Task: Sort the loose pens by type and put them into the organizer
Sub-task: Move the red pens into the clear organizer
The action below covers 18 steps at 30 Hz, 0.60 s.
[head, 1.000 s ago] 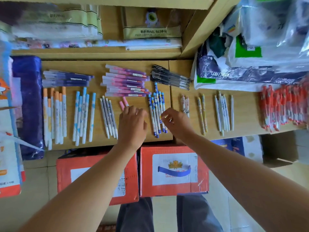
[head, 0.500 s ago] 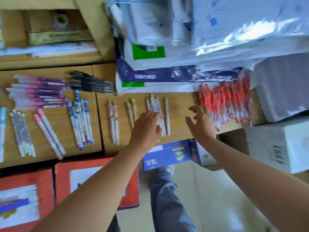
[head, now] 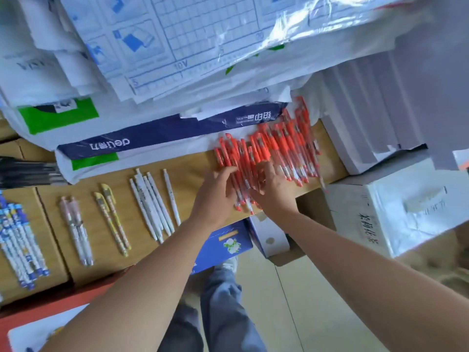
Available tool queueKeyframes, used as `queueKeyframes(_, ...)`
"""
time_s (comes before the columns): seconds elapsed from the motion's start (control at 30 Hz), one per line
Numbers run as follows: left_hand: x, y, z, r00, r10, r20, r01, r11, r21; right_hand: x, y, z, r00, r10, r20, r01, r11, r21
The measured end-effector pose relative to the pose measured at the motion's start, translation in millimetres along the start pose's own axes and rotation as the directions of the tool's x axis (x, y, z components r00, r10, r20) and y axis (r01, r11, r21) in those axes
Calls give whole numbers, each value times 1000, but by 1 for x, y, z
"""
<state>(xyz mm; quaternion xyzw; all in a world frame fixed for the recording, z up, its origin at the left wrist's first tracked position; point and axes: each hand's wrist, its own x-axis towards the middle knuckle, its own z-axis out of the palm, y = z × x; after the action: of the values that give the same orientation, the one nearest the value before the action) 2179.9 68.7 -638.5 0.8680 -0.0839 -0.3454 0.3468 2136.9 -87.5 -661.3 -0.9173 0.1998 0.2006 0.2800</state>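
A heap of orange-red pens (head: 276, 146) lies at the right end of the wooden shelf (head: 193, 171). My left hand (head: 215, 196) rests on the heap's left edge, fingers stretched over the pens. My right hand (head: 274, 191) lies flat on the heap's near side, fingers spread. Neither hand plainly grips a pen. Left of them lie sorted groups: white pens (head: 152, 204), two yellow pens (head: 113, 219), two pink-capped pens (head: 76, 229), blue patterned pens (head: 20, 245) and black pens (head: 28, 174).
Bagged paper reams (head: 142, 141) are stacked behind the pens. White boxes (head: 411, 209) stand to the right. A blue box (head: 225, 245) sits under the shelf edge, a red box (head: 50, 323) at the lower left. My legs stand on the floor below.
The view has swung right. Both hands moved right from the middle pen groups to the orange-red heap and now rest on it.
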Motion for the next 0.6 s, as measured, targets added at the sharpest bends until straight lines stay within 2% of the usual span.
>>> queueKeyframes(0.2, 8, 4, 7, 991, -48, -128, 51, 999, 19, 1, 3, 2, 998, -50, -33, 50, 998, 24)
queueKeyframes(0.37, 11, -2, 5, 989, -21, -147, 26, 999, 34, -1, 2, -7, 987, -104, -125, 114, 991, 72)
queueKeyframes(0.47, 12, -5, 6, 989, 3, -148, 2, 999, 36, 2, 9, -20, 968, -14, -250, 47, 991, 123)
queueKeyframes(0.6, 13, -1, 10, 982, 4, -188, 5, 999, 44, 12, 30, -36, 921, 49, -386, -25, 997, 68)
